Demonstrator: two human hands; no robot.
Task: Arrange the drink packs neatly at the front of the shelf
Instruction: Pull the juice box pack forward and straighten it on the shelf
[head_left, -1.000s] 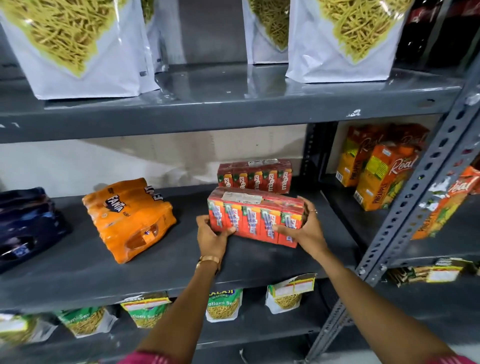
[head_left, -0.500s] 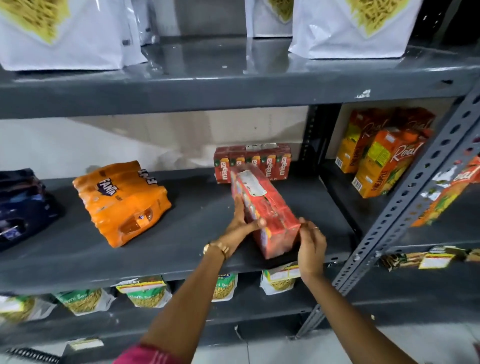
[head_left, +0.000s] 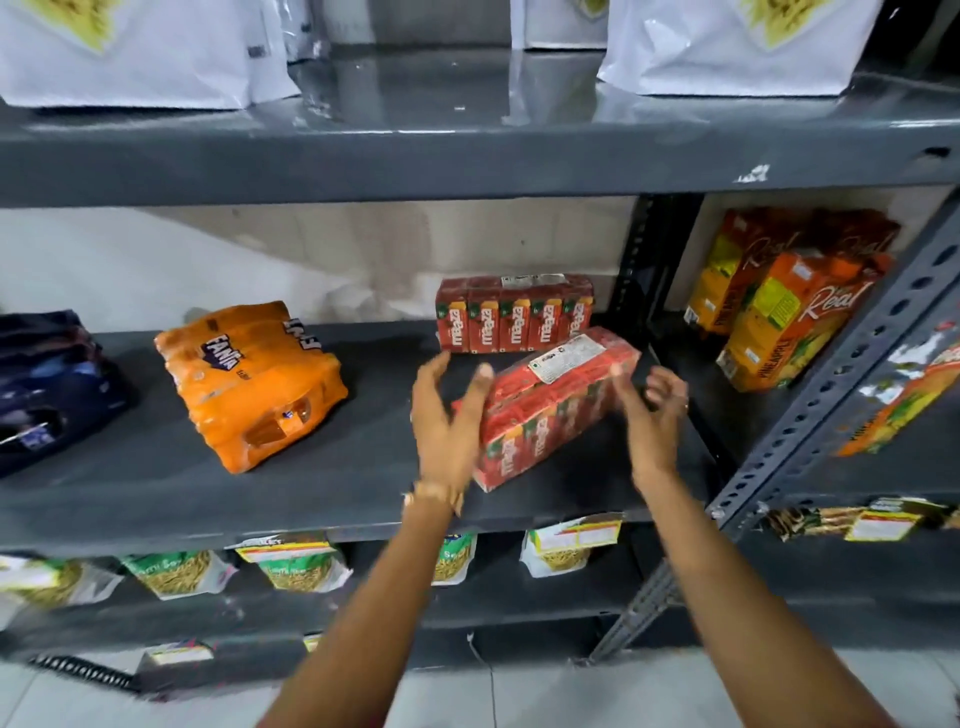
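A red shrink-wrapped pack of Maaza drink cartons (head_left: 550, 410) lies slanted on the grey middle shelf (head_left: 322, 483), its near end close to the front edge. My left hand (head_left: 447, 421) is at its left side with fingers apart and the thumb touching the top. On the other side, my right hand (head_left: 654, 415) has spread fingers, one fingertip on the pack's right edge. A second red Maaza pack (head_left: 514, 317) stands straight at the back, just behind the first. Left of them an orange Fanta pack (head_left: 249, 384) lies askew, and a dark blue pack (head_left: 47, 384) sits at the far left.
Tall Real pineapple juice cartons (head_left: 795, 322) stand in the bay to the right, past a slotted grey upright (head_left: 841, 384). White snack bags (head_left: 145, 52) line the shelf above. Green snack pouches (head_left: 291, 566) hang on the shelf below.
The front pack was turned from facing me to pointing front-to-back, then swung to a slant. Both hands have loosened from a firm grip to spread fingers beside it.
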